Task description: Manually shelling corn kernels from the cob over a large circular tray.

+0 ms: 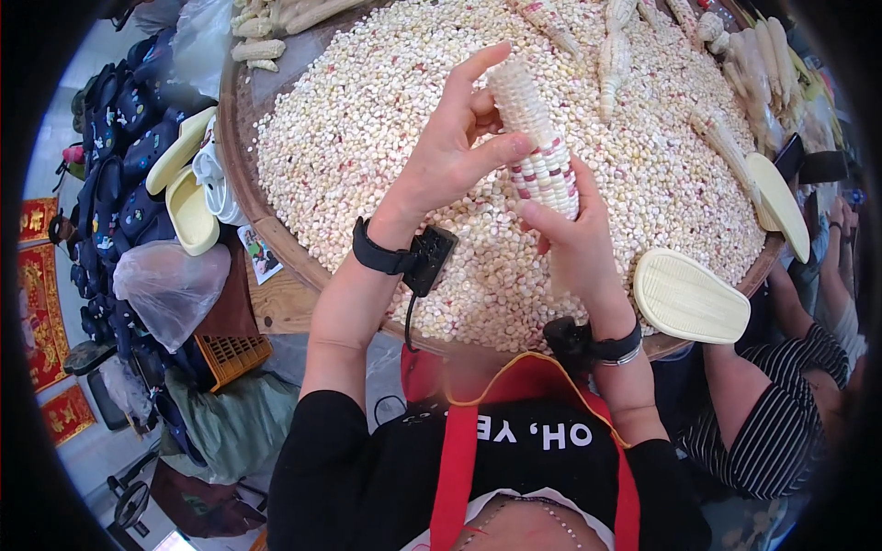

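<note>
White upside-down capitals (554, 437) on black shirt (335, 455), red wall signs (41, 312), unreadable

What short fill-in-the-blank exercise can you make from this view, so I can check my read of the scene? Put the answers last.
1. The left hand and the right hand together hold one ____.
2. Loose kernels are spread over a tray that is ____ in shape.
3. The apron straps are ____ in colour.
4. The wristband on the left wrist is ____ in colour.

Missing words: corn cob; round; red; black.
</note>
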`<state>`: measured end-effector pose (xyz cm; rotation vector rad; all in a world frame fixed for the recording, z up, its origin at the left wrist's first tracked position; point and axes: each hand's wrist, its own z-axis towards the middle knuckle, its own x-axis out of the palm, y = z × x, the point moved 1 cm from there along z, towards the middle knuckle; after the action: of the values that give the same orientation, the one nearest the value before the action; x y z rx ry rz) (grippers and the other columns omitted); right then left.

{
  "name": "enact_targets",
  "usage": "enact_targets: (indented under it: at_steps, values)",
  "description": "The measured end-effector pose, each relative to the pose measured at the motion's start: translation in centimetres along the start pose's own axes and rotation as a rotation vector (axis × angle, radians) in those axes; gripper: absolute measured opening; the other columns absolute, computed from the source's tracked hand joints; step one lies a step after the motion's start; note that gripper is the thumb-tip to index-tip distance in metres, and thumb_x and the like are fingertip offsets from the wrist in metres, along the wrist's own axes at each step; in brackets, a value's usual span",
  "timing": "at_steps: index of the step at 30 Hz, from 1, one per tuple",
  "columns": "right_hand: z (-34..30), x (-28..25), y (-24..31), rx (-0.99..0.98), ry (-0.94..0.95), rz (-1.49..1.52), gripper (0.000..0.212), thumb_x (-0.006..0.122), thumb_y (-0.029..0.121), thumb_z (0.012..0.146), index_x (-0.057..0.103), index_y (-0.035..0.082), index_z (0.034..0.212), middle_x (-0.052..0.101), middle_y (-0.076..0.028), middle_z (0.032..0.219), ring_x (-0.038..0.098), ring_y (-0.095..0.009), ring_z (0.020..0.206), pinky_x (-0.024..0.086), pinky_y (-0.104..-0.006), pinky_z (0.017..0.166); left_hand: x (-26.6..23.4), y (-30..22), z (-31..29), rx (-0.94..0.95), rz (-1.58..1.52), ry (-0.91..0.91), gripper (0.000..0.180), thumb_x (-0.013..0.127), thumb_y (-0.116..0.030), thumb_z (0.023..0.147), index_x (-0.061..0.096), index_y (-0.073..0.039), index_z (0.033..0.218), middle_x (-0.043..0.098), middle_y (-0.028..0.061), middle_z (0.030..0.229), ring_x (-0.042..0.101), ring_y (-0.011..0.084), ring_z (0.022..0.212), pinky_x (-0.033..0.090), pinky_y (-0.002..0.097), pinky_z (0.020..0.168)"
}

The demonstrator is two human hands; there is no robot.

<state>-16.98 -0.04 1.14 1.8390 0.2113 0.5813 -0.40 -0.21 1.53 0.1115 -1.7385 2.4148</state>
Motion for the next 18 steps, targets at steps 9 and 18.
enact_targets:
  at_steps: [9, 18]
  values:
    - [0.2, -0.2, -0.1, 0.023, -0.043, -0.114, 0.054, 0.069, 0.014, 0.074, 0.042, 0.002, 0.119, 0.058, 0.000, 0.080, 0.049, -0.003, 0.055, 0.037, -0.0166, 0.041, 1.1, 1.1, 0.0, 0.085, 0.360, -0.093, 0.057, 0.054, -0.005, 0.084, 0.026, -0.005, 0.134, 0.053, 0.0157, 0.104, 0.056, 0.0180, 0.085, 0.045, 0.0293, 0.074]
    - [0.3, 0.1, -0.4, 0.030, -0.046, -0.090, 0.051, 0.068, 0.014, 0.075, 0.042, 0.002, 0.117, 0.056, 0.001, 0.076, 0.046, -0.003, 0.051, 0.034, -0.0168, 0.038, 1.3, 0.2, 0.0, -0.045, 0.427, -0.108, 0.050, 0.045, -0.004, 0.089, 0.024, -0.006, 0.134, 0.055, 0.0119, 0.098, 0.054, 0.0137, 0.086, 0.044, 0.0262, 0.077]
